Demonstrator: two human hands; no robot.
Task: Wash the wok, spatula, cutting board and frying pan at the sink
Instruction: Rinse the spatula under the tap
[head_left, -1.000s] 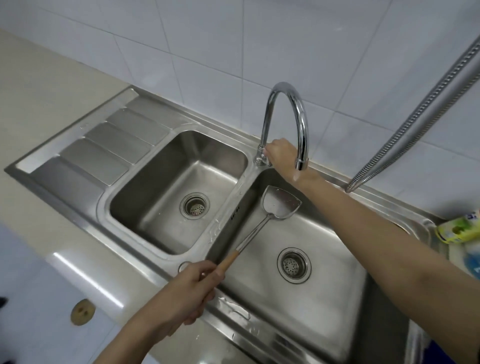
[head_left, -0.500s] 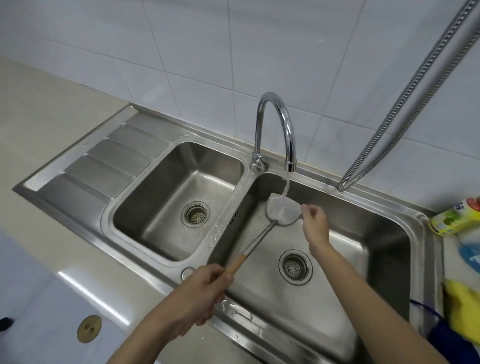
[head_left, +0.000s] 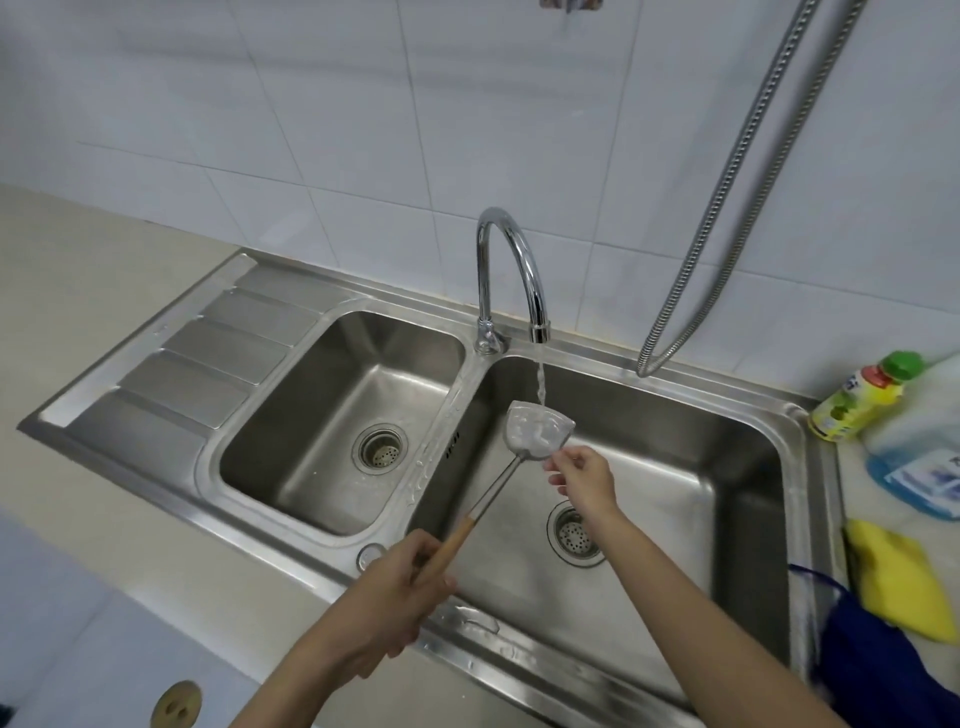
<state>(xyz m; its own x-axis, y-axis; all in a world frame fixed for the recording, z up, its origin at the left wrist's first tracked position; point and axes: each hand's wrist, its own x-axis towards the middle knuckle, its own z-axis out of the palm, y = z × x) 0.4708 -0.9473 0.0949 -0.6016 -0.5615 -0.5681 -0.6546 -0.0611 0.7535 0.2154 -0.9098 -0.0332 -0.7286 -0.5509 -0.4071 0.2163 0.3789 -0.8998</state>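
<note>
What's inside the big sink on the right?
The right sink holds a round drain in its floor. Above it, the left hand holds a spatula under the running water, the right hand at its blade. The arms cover part of the floor.

Double-bowl stainless steel sink (head_left: 613, 358): dull silver-grey, ribbed draining board at left. Curved chrome tap (head_left: 511, 260): bright mirror silver. Long-handled metal spatula (head_left: 537, 431): silver blade, tan wooden handle. Glossy tiled wall (head_left: 311, 130): white, thin grey grout grid. Ridged metal hose (head_left: 737, 171): silver, spiral pattern. Plastic detergent bottle (head_left: 862, 395) far right: yellow, green cap, red band. Folded cloth (head_left: 898, 577) near right: yellow. Stone countertop (head_left: 78, 270) left: pale beige.
</note>
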